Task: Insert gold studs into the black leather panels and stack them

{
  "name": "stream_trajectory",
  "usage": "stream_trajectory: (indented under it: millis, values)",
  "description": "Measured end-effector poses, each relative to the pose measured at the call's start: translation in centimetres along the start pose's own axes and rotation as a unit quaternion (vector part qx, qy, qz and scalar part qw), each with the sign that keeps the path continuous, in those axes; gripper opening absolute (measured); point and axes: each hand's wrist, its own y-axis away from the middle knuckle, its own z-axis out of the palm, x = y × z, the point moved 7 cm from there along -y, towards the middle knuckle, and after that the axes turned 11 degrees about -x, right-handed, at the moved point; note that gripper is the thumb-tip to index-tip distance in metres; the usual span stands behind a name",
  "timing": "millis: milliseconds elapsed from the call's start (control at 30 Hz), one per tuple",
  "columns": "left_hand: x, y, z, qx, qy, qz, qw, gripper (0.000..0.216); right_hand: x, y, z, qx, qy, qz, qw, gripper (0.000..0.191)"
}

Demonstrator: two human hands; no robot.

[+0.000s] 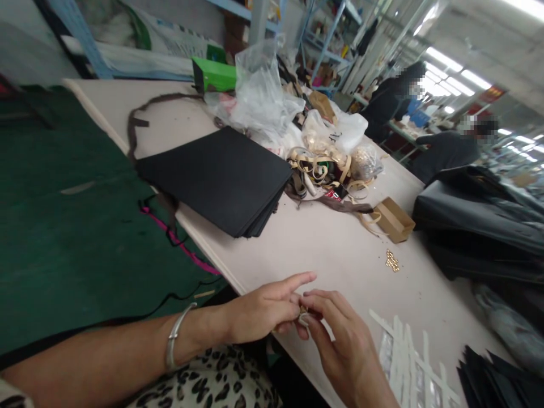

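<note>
Over the front edge of the table, my left hand [267, 309] and my right hand [340, 334] meet at the fingertips. Between them is a small gold-and-pale piece [303, 316], mostly covered by fingers, so its exact kind does not show. The left thumb and curled fingers press on it while the left index finger points outward. My right thumb and fingers pinch it from the other side. Just beyond my right hand lies a little pile of gold metal parts [392, 261]. Pale strips [408, 354] lie side by side to the right of it.
A stack of black sheets [221, 175] overhangs the table's left edge. Behind it are clear plastic bags [263, 90], a green box [215, 75] and tangled strips. A brown box [394, 220] and black material [480, 209] lie at the right. Two people stand farther back.
</note>
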Motion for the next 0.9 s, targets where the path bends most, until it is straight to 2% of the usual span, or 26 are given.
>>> stream_trajectory:
  millis: [100,200,367,600,733,900]
  values:
    - [-0.4,-0.2,-0.1,0.004,0.0,-0.015,1.0,0.055,0.2,-0.3,0.1,-0.015,-0.025,0.01,1.0,0.025]
    - [-0.7,-0.3,-0.4,0.024,-0.018,0.0,1.0,0.044,0.4,-0.5,-0.1,-0.034,-0.067,0.023,0.997,0.027]
    - [-1.6,-0.2,-0.8,0.059,-0.027,0.026,0.998,0.043,0.7,-0.9,0.1,-0.062,-0.124,0.023,0.99,0.024]
    - [-1.9,-0.3,-1.2,0.09,-0.026,0.029,0.995,0.048,0.9,-1.1,0.6,-0.069,-0.119,0.022,0.99,0.026]
    - [-0.6,0.2,-2.0,0.111,-0.033,0.042,0.992,0.047,0.2,-2.3,-0.2,-0.051,-0.067,0.017,0.996,0.025]
    - [3.0,1.5,-3.4,0.142,-0.041,0.09,0.985,0.044,-1.4,-5.4,-0.9,-0.057,0.0,-0.026,0.998,0.024]
